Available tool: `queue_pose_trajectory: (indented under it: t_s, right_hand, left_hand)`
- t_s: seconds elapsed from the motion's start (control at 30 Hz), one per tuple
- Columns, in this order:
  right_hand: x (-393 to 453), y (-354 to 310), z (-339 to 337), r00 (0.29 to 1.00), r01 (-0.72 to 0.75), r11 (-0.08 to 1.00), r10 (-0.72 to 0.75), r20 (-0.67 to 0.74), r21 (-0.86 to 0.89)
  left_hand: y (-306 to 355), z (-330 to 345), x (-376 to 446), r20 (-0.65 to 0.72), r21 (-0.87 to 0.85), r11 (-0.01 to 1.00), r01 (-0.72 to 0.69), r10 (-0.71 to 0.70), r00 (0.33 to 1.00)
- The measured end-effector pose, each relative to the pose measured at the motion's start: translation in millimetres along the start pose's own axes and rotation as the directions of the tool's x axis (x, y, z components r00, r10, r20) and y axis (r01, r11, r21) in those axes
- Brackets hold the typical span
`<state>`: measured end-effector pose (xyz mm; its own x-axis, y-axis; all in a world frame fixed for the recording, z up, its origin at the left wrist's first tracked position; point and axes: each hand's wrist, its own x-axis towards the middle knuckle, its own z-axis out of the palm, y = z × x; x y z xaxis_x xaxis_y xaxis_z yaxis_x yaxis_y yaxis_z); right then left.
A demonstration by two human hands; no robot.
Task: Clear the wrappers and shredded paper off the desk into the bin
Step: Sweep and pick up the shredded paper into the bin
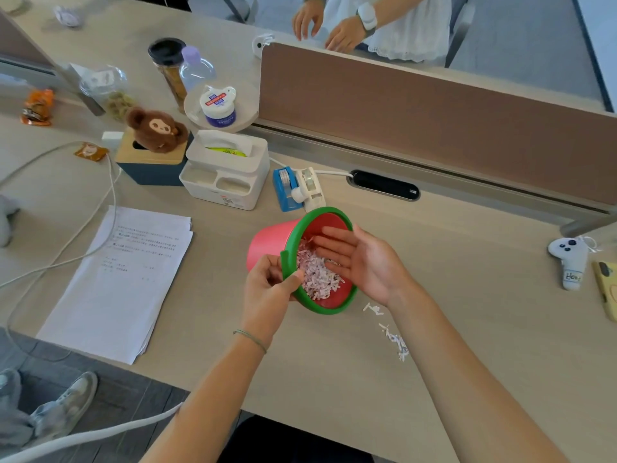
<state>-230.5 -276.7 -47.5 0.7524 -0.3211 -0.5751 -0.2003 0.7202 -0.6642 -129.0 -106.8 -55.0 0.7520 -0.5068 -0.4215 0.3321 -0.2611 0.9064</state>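
**Bin tipped on desk, shreds partly inside**

The pink bin [267, 243] with green rim lies tilted on the desk [467, 295], mouth toward the person. The left hand [267, 289] grips its rim. The right hand [357, 259], fingers straight, palm up, rests at the mouth against the shredded paper [317, 279] inside. Stray shreds [394, 339] lie on the desk just beside the bin.

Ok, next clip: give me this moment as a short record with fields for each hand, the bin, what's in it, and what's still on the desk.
left hand: grips the bin's green rim, thumb inside
right hand: open, palm up, fingers over the bin's mouth
bin: pink, tilted toward the person, resting on the desk
contents: shredded paper piled inside
left to clear: loose shreds by the right forearm; orange wrapper at far left
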Motion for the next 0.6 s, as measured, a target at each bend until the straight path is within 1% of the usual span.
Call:
queue_pose_trajectory:
  t_s: [0.07,0.1,0.17,0.2,0.27,0.3,0.37,0.47,0.53,0.6]
  right_hand:
    - [-7.2,-2.5,-4.4,0.999,0.038,0.999,-0.038,0.000,0.038]
    - [-10.7,-3.2,-8.6,0.997,0.074,0.996,-0.072,-0.039,0.056]
    - [-16.5,-2.7,-25.7,0.971,0.166,0.978,-0.141,-0.193,0.122]
    - [-19.1,-1.7,-36.3,0.950,0.196,0.968,-0.147,-0.274,0.160]
    - [-23.2,2.4,-55.6,0.920,0.200,0.958,-0.111,-0.376,0.206]
    - [-24.6,5.2,-61.9,0.915,0.183,0.960,-0.088,-0.393,0.211]
    - [-24.4,10.1,-64.1,0.925,0.153,0.968,-0.069,-0.374,0.200]
    - [-22.5,10.3,-43.4,0.959,0.137,0.981,-0.097,-0.268,0.135]
    - [-18.5,10.2,-26.5,0.966,0.137,0.991,-0.134,-0.220,-0.005]
    - [-12.6,12.6,-11.8,0.958,0.125,0.964,-0.179,-0.224,-0.237]
  left_hand:
    - [0.3,-1.3,0.7,-0.002,0.000,1.000,-0.005,0.005,1.000]
    - [0.6,-2.0,0.9,-0.003,-0.001,1.000,-0.009,0.009,1.000]
    - [0.7,-2.7,1.4,0.007,-0.009,1.000,-0.018,0.018,1.000]
    - [0.5,-3.4,1.4,0.016,-0.012,1.000,-0.022,0.022,1.000]
    - [0.4,-4.0,1.7,0.031,-0.009,1.000,-0.026,0.026,0.999]
    - [-0.1,-3.9,1.9,0.037,-0.003,1.000,-0.026,0.026,0.999]
    - [-0.6,-3.2,1.4,0.047,0.010,1.000,-0.027,0.026,0.999]
    - [0.3,-2.0,0.0,0.054,0.018,1.000,-0.025,0.024,0.998]
    - [0.9,-2.0,0.1,0.058,0.018,1.000,-0.024,0.023,0.998]
    - [1.8,-2.5,0.8,0.061,0.016,1.000,-0.022,0.021,0.998]
